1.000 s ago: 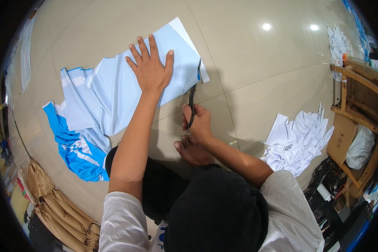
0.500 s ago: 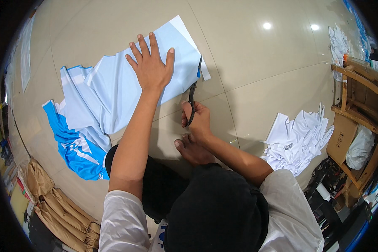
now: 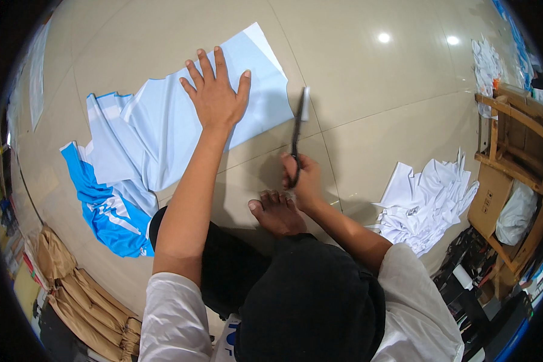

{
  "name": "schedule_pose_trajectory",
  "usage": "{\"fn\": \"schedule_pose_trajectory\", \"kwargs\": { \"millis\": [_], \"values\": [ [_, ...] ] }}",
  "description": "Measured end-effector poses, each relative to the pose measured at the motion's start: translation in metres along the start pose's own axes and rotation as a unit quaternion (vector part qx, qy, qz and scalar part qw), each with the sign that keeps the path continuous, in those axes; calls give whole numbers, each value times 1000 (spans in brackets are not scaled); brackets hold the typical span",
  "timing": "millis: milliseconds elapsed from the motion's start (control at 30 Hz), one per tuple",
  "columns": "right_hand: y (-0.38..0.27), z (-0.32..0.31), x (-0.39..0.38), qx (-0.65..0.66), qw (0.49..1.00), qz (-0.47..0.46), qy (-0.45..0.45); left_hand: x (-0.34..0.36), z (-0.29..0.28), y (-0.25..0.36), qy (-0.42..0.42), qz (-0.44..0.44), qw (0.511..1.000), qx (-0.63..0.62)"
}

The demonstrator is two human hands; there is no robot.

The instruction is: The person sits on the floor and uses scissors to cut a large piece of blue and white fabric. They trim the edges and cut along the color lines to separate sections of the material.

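My left hand [image 3: 216, 101] lies flat with fingers spread on a light blue cloth piece [image 3: 259, 84] on the floor. The cloth runs in folds to the left, where a bright blue and white printed part [image 3: 102, 211] lies crumpled. In my right hand [image 3: 308, 181] is a pair of dark scissors [image 3: 296, 133], fingers wrapped round its handles. The blades look closed and point away from me, just right of the cloth's edge and apart from it. Beside the blade tip is a narrow white strip [image 3: 306, 105]; whether they touch I cannot tell.
White cloth scraps [image 3: 425, 202] lie heaped on the right, near a wooden frame [image 3: 516, 151] and a cardboard box [image 3: 490, 196]. Tan gathered fabric [image 3: 81, 295] is at the lower left. My bare foot [image 3: 277, 214] rests on the tiled floor [image 3: 368, 72] below the scissors.
The scissors and my right hand have moved right, away from the cloth's edge. The white strip has shifted right as well, apart from the cloth. My left hand stays in place.
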State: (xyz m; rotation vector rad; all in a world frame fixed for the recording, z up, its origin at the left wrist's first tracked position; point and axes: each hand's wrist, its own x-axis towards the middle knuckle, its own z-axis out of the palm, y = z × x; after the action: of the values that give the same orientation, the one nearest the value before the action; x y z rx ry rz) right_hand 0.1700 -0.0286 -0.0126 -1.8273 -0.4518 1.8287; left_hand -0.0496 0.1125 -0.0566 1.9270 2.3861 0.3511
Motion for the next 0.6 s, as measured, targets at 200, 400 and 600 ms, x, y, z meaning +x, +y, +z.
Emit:
{"fn": "schedule_pose_trajectory", "kwargs": {
  "millis": [200, 400, 600],
  "values": [
    [3, -84, -18, -6, 994, -60, 96, -19, -6, 2, -30, 37, 999, -5],
    [6, -129, -26, -164, 984, -64, 7, -29, -15, 10, -54, 67, 996, -27],
    [-8, -133, -13, -249, 963, -68, -79, -36, -14, 35, -61, 67, 995, -30]
  ]
}}
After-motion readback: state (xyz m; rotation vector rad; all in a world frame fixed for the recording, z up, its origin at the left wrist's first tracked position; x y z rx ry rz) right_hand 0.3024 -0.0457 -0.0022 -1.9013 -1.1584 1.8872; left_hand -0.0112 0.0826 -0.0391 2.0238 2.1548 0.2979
